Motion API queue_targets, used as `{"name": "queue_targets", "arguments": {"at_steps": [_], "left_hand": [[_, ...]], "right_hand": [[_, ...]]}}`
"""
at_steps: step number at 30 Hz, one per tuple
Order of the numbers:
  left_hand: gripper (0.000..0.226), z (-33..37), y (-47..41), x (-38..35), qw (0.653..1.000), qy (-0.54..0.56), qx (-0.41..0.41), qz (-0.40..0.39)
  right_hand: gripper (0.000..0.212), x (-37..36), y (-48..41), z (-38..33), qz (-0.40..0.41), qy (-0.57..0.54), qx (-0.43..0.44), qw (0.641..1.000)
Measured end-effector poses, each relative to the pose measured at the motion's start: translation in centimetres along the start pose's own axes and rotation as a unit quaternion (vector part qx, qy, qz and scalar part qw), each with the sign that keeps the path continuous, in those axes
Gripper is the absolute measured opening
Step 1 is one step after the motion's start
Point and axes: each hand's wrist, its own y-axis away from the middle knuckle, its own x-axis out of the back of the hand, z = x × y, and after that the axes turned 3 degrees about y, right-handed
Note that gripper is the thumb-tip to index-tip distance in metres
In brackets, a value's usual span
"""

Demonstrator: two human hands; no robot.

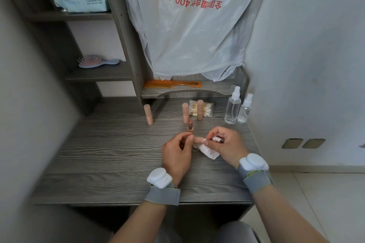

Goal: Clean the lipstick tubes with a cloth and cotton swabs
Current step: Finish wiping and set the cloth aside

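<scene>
My left hand [176,152] pinches a pink lipstick cap [198,140] lying sideways between both hands. My right hand [225,144] grips a white, lipstick-stained cloth [208,151] against the cap's right end. An uncapped lipstick [190,124] stands upright on the desk just behind my hands. Three more pink lipstick tubes stand further back: the left tube [148,114], the middle tube [185,112] and the right tube [199,109]. A clear bag of cotton swabs [207,109] lies behind them.
Two clear spray bottles [233,105] stand at the desk's back right by the wall. An orange comb [173,84] lies on the low shelf under a hanging plastic bag [189,25]. A hairbrush [96,61] and a tissue pack [82,1] sit on the left shelves.
</scene>
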Motion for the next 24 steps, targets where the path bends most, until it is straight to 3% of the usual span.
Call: {"name": "queue_targets", "arguments": {"at_steps": [5, 11, 15, 18, 24], "left_hand": [[0.021, -0.15, 0.12, 0.40, 0.999, 0.002, -0.022, -0.042], [0.006, -0.03, 0.04, 0.18, 0.999, 0.034, 0.007, -0.018], [0.012, -0.02, 0.13, 0.06, 0.999, -0.033, -0.009, -0.039], [0.020, -0.12, 0.09, 0.32, 0.999, -0.015, -0.018, -0.050], [0.026, -0.21, 0.13, 0.50, 1.000, 0.023, -0.013, 0.002]], "right_hand": [[0.023, -0.07, -0.18, 0.11, 0.003, 0.007, 0.002, 1.000], [0.022, -0.01, -0.11, 0.13, 0.007, -0.013, 0.001, 1.000], [0.024, -0.02, -0.20, 0.20, 0.010, -0.013, 0.002, 1.000], [0.024, -0.01, -0.17, 0.24, 0.013, -0.020, 0.003, 1.000], [0.021, -0.06, -0.12, 0.13, 0.045, -0.041, -0.005, 0.998]]}}
